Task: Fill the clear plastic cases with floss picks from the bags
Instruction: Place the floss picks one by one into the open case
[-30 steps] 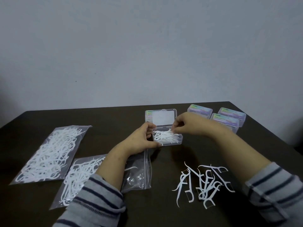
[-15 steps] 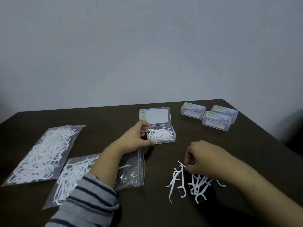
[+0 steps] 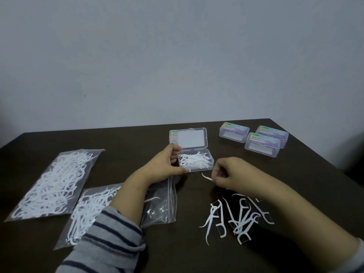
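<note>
1. Currently logged, step in hand: loading the open case (image 3: 197, 160), which sits toward the far edge of the table (image 3: 118, 138), about midway along it. Its lid lies flat behind the tray; the tray holds a layer of floss picks and looks, by my judgement, only part filled.

2. Left hand (image 3: 163, 166): fingers and thumb curled round the case's left end, steadying it.

3. Right hand (image 3: 226, 174): just to the right of the case, fingers pinched on one floss pick (image 3: 206, 177); its pointed end pokes out toward the case. I cannot tell whether more than one is held.

4. Loose picks (image 3: 236, 219): a scatter near the front edge, right of centre, below the right forearm.

5. Bags: one full bag (image 3: 53, 184) toward the left edge; a second, opened bag (image 3: 94, 211) nearer the front, partly under the left forearm.

6. Closed cases (image 3: 262, 138): three, grouped at the far right corner; I cannot say from here whether they are already filled.

7. Next move, as I judge it: carry the pinched pick over the tray's right wall and lay it lengthwise with the others, so that it does not catch the rim.
</note>
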